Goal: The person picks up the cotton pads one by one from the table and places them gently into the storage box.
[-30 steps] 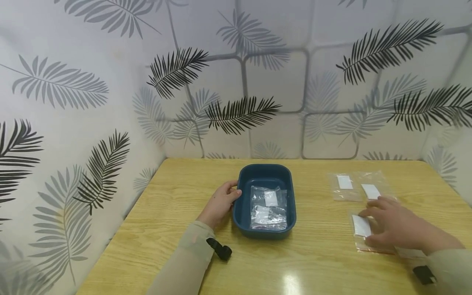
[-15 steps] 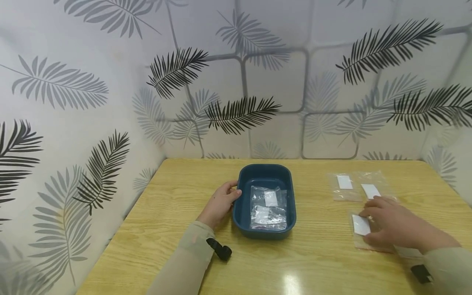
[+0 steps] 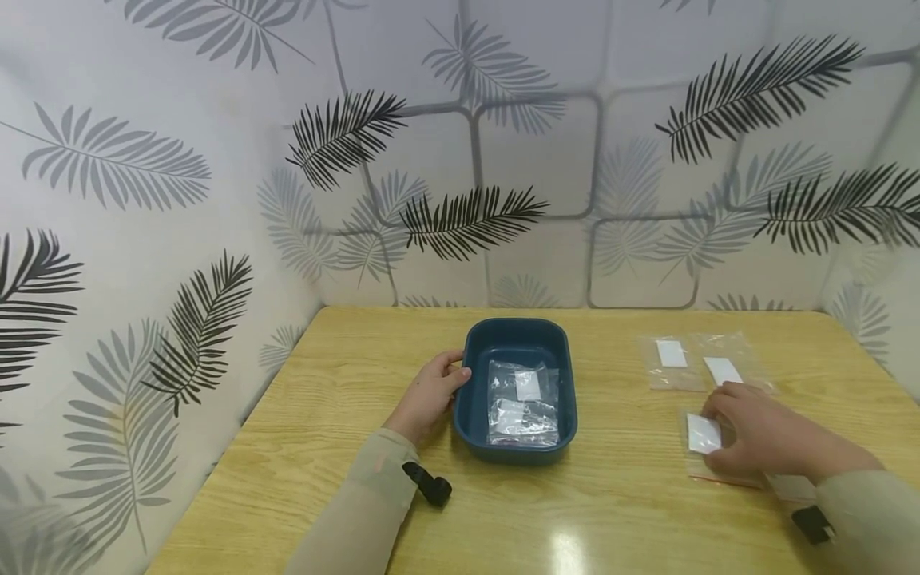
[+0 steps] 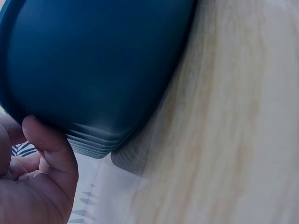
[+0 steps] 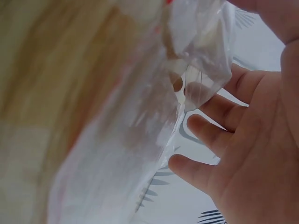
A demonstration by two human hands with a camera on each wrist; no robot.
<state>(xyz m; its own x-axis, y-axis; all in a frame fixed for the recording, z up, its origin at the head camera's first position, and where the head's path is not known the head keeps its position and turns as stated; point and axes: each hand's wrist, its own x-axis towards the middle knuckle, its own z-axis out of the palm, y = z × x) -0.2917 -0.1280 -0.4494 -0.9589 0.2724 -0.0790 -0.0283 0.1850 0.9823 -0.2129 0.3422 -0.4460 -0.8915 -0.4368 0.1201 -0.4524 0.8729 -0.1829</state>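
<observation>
A dark blue plastic bin (image 3: 568, 359) stands mid-table, holding clear zip bags (image 3: 523, 426) with white pieces inside. At its left side my left hand (image 3: 426, 399) grips the rim; in the left wrist view the thumb lies on the edge of the bin wall (image 4: 93, 60). Over on the right, my right hand (image 3: 769, 435) pinches a clear zip bag (image 3: 703, 434) with a white rectangular piece in it. From the right wrist view, this bag (image 5: 135, 154) buckles near the thumb and forefinger, while the other fingers of the right hand (image 5: 252, 140) are spread.
Two more zip bags with white pieces lie beyond the right hand, one at the left (image 3: 672, 354) and one partly behind the knuckles (image 3: 722, 370). Another whitish bag (image 3: 794, 487) shows under the right wrist. A leaf-patterned wall covering (image 3: 532, 263) borders the wooden table (image 3: 618, 511).
My right hand has shifted slightly left and its thumb and fingers have drawn together on the bag, whose near edge moved a little away from me. The left hand and bin stay put.
</observation>
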